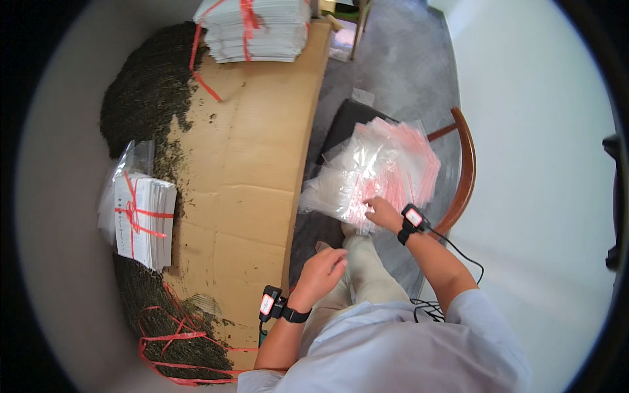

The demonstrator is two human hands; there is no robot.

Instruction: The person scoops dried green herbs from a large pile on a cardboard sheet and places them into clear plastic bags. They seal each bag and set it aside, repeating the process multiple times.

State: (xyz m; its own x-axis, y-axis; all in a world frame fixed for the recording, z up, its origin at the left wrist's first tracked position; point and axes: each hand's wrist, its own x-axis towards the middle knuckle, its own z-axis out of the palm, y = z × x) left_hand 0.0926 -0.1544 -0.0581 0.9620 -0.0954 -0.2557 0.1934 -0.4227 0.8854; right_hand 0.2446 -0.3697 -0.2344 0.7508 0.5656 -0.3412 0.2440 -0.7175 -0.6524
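Pink-edged clear plastic bags [373,164] lie at the right hand's [384,214] fingertips

The loose, overlapping heap sits in front of the person, on what looks like the flat black seat [341,128] of a chair with a curved reddish-brown wooden armrest [468,160]. From the right hand, most of the heap lies directly ahead, with a tongue of it reaching to the left. Its spread runs slantwise, from near left to far right; the long axis of any single bag is hard to tell.

The right hand is clearly the nearer: its fingertips meet the near edge, thumb and forefinger close together, though whether they pinch a bag cannot be told. The left hand [319,275] hangs well short of the heap, just beside the tan cardboard-topped desk [255,177], fingers loosely curled; no object shows in it, but its palm is hidden.
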